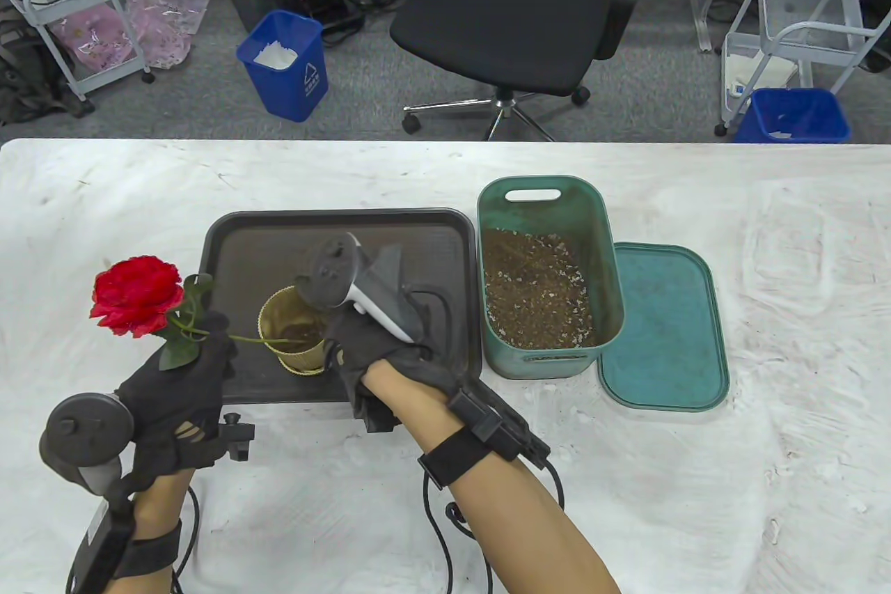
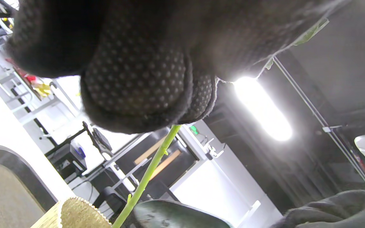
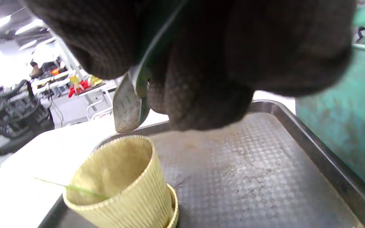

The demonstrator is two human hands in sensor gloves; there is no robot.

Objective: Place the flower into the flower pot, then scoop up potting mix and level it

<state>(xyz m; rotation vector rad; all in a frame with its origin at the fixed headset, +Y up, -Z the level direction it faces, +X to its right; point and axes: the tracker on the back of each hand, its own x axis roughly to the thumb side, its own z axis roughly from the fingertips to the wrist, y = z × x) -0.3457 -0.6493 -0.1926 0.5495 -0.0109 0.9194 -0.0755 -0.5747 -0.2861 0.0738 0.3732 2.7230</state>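
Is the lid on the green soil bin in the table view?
No: the lid lies flat on the table to the right of the bin, whose soil is exposed.

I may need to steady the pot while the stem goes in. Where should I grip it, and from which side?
Grip the pot round its ribbed wall below the rim, from its right, tray-side flank. The stem crosses the left rim from the left hand, so that side and the mouth are taken. The right hand, nearest, already holds a scoop, so that would probably have to be put down first.
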